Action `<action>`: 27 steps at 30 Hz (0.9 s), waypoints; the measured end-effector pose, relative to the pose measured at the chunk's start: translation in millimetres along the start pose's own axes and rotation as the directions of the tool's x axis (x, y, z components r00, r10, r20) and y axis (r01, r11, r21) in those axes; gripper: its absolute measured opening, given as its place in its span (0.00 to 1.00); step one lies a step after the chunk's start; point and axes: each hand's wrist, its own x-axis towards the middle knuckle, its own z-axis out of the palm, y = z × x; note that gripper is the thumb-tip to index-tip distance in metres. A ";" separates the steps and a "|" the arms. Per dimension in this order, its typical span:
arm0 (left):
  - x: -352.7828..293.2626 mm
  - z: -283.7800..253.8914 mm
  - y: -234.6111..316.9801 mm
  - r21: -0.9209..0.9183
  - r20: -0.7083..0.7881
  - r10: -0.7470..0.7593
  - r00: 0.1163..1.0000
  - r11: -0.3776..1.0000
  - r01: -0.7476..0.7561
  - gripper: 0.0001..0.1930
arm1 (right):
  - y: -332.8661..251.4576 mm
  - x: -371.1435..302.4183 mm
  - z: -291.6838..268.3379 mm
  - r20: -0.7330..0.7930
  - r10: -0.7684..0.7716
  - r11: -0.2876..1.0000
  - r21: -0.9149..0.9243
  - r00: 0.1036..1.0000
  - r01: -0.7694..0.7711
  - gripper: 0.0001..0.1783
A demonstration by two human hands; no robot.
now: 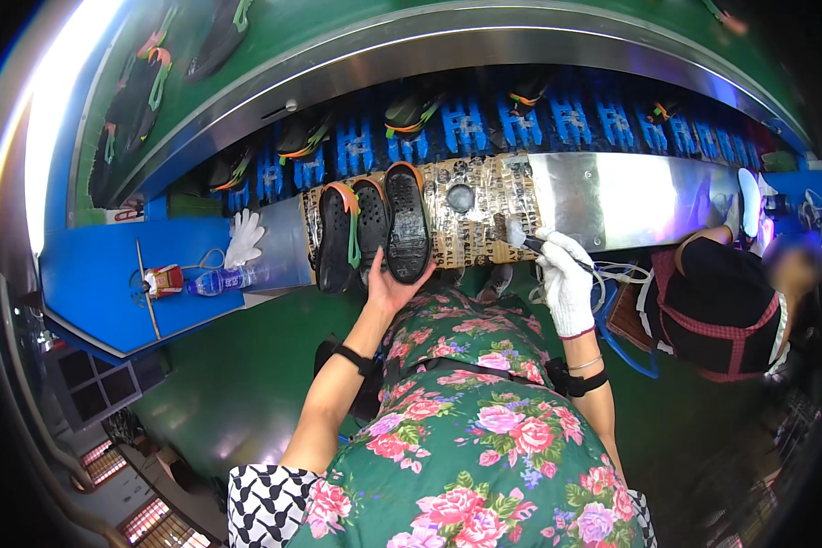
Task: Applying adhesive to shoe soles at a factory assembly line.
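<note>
My bare left hand grips the heel end of a black clog, whose dark sole faces up and whose edge shows orange. Left of it lie two more black clogs with holes, one partly hidden and the other with an orange and green strap. In a white knit glove, my right hand is closed around a brush with a dark handle and pale bristles. The brush tip is over the taped cardboard, right of a small round dark pot.
Blue racks carrying several clogs run behind the bench. Bare metal benchtop extends right. On the blue board at left are a plastic bottle and a red container; beside them lies a white glove. Another person sits right.
</note>
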 end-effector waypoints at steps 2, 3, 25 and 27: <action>-15.9 -5.2 -1.3 -0.017 0.012 -0.006 1.000 1.000 0.006 0.38 | 0.5 1.2 -2.1 -0.012 -0.010 1.000 0.009 1.000 0.010 0.13; -23.8 -5.4 3.3 0.057 -0.214 -0.084 0.973 0.994 0.098 0.38 | -0.8 2.0 -2.4 -0.004 -0.006 1.000 0.012 1.000 0.007 0.13; 57.2 497.0 -40.6 0.699 0.711 -0.179 0.680 0.077 -0.711 0.16 | -42.5 -26.4 20.5 -0.178 -0.171 0.984 0.018 0.969 0.177 0.08; 98.4 543.5 -52.6 0.598 0.773 -0.139 0.618 -0.162 -0.785 0.12 | -42.5 -26.1 13.8 -0.180 -0.175 0.984 -0.049 0.968 0.169 0.08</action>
